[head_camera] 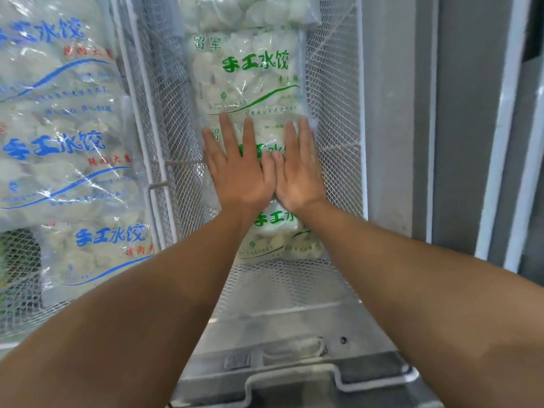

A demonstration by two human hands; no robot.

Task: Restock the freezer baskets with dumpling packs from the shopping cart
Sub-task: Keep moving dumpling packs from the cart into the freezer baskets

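Several clear dumpling packs with green print lie stacked in the white mesh freezer basket (338,119). My left hand (235,166) and my right hand (297,169) lie side by side, fingers straight, pressing flat on a green-print pack (266,136) in the middle of the stack. Beyond the fingertips lies another green-print pack (250,75). A nearer pack (276,234) shows between my wrists. The shopping cart is out of view.
The neighbouring mesh basket (17,275) on the left holds several blue-print dumpling packs (59,148). A wire divider (156,184) separates the two baskets. The freezer's grey frame (459,142) runs down the right. A white wire basket rim (335,375) crosses the bottom.
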